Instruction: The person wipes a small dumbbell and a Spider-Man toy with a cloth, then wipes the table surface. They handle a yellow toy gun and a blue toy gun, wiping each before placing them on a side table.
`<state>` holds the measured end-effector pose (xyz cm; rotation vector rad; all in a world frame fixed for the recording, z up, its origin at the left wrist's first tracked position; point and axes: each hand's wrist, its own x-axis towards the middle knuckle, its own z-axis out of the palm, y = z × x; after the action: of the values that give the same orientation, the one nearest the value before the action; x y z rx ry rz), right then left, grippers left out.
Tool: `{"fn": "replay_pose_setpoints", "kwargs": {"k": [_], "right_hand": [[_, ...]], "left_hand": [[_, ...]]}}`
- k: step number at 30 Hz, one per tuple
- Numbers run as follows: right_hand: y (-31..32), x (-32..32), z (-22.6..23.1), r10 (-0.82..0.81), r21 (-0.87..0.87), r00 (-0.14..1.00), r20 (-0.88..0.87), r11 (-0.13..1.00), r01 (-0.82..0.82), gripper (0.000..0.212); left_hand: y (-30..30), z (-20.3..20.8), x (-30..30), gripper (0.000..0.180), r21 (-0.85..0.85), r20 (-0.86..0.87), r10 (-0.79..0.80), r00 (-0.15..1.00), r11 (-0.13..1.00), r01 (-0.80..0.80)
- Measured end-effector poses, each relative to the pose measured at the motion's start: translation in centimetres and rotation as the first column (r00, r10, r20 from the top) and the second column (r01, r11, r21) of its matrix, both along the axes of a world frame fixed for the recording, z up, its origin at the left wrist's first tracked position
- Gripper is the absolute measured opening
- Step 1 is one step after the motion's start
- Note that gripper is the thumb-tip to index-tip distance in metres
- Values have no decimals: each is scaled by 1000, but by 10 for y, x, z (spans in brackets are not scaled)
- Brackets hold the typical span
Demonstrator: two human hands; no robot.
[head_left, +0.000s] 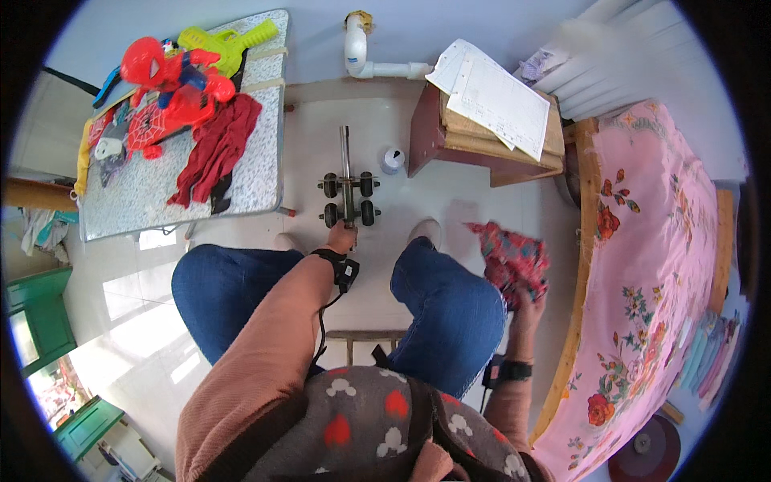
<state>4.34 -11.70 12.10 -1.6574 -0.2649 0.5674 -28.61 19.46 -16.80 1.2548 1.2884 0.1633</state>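
Note:
Between my feet, a metal frame with a long rod and several black wheels (348, 193) stands on the tiled floor. My left hand (341, 238) is closed round the frame's near end, arm stretched forward. Off to the right, beside my right knee, my right hand (526, 305) grips a crumpled red patterned cloth (512, 255), which hangs over the floor. Part of the right fingers is hidden by the cloth. A whitish can (393, 161) stands on the floor just right of the wheels.
A speckled table (265, 161) at the left bears a red toy figure (161, 72), a yellow-green toy (233, 44) and a dark red cloth (217, 145). Papers (506, 100) lie on a wooden box (450, 153) ahead. A bed with a pink floral sheet (642, 265) borders the right.

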Motion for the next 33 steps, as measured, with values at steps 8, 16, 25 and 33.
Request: {"fn": "replay_pose_setpoints", "kwargs": {"k": [8,16,25,33], "right_hand": [[101,-31,164,125,296,990,69,945,-140,50],[198,-177,101,255,570,939,-231,818,-81,50],[225,-248,-31,313,-134,938,149,946,-294,60],[204,-284,-32,430,-251,886,174,889,-382,66]], "left_hand": [[-19,18,-27,76,-237,104,-51,993,969,75],[-18,100,-31,51,-350,512,-10,859,911,219],[-43,300,-17,68,-623,590,483,647,782,-16],[3,250,-41,27,-165,524,238,818,970,-177]]}}
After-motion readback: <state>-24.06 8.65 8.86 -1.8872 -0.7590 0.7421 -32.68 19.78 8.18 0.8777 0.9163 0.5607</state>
